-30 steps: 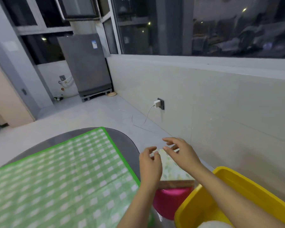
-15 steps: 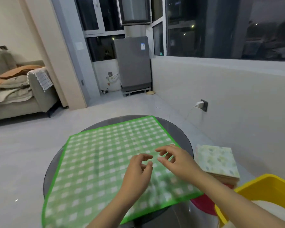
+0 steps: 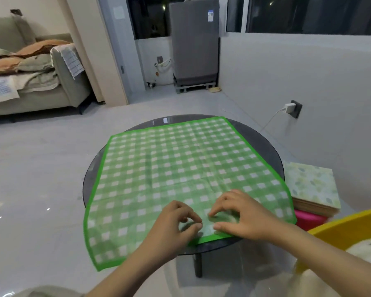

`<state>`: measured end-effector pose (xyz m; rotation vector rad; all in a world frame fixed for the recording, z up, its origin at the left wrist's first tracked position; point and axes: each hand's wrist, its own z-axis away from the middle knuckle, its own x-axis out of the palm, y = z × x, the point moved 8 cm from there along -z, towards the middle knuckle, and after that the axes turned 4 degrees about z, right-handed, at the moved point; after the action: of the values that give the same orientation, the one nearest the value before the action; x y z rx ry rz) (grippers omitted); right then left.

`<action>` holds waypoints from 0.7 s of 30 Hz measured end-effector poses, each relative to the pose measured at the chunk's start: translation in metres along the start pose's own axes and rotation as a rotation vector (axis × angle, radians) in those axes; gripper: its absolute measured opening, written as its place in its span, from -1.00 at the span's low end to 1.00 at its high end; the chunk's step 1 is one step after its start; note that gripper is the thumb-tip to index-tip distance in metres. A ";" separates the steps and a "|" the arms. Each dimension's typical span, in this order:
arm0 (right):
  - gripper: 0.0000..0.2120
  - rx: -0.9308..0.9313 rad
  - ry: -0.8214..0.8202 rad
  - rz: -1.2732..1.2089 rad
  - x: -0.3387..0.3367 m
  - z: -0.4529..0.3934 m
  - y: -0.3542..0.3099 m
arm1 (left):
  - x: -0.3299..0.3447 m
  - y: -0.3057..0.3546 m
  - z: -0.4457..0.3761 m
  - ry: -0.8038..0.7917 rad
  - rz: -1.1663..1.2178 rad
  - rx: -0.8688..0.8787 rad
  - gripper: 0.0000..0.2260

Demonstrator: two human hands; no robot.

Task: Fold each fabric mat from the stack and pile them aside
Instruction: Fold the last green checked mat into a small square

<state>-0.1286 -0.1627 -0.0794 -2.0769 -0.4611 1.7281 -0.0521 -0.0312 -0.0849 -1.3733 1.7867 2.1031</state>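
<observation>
a green checked mat (image 3: 180, 179) is spread unfolded on a round table (image 3: 263, 142); its near edge is pinched by the curled fingers of the left hand (image 3: 176, 224) and right hand (image 3: 238, 213). folding appears barely begun; a stack (image 3: 311, 185) lies beside the table.

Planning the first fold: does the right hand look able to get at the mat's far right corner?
Probably yes: right hand rests near the green checked mat's near edge, nothing lying between.

Mat (image 3: 169, 168) on table (image 3: 266, 142); stack (image 3: 311, 185) right.
</observation>
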 end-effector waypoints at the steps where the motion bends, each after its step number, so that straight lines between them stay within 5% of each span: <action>1: -0.62 -0.025 -0.013 0.002 0.002 0.002 -0.002 | 0.001 -0.002 0.002 -0.014 -0.005 0.014 -0.88; 21: -0.85 -0.049 -0.027 -0.100 0.008 0.008 -0.015 | -0.002 0.008 0.015 -0.038 -0.066 0.020 -0.85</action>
<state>-0.1352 -0.1448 -0.0796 -2.0294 -0.6110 1.7050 -0.0638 -0.0200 -0.0786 -1.3596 1.7185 2.0587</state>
